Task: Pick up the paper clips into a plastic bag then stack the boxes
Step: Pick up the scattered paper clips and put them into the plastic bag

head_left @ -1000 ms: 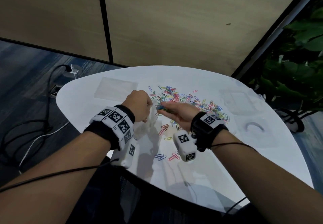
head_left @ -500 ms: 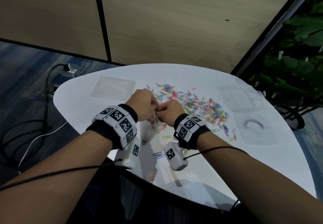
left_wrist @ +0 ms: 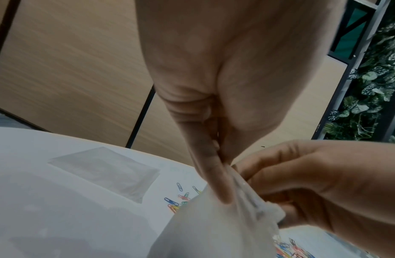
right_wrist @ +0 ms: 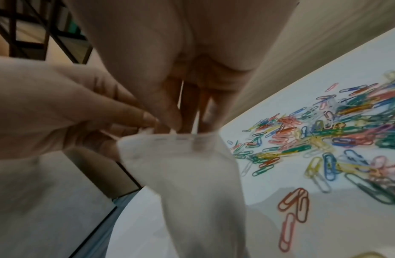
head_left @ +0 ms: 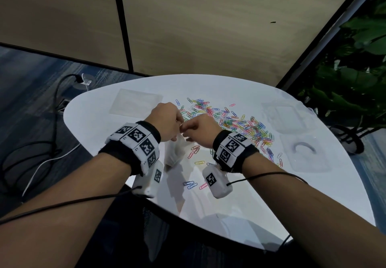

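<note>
Head view: we note both hands [head_left: 182, 124] pinching the bag [head_left: 175, 152] mouth, paper clips [head_left: 240, 123] heaped just right on the surface.

L: my left hand [head_left: 167, 121] raised, fingers [left_wrist: 216, 183] curled, pinching thin material | R: my right hand [head_left: 200, 131] knuckle to knuckle with it, fingers [right_wrist: 187, 103] pointing down, pinching too | forearms converge, wrists banded

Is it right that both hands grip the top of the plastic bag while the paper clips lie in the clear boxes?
Not quite. Both hands, left and right, grip the plastic bag, but the head view shows the paper clips loose on the table, not in the boxes.
</note>
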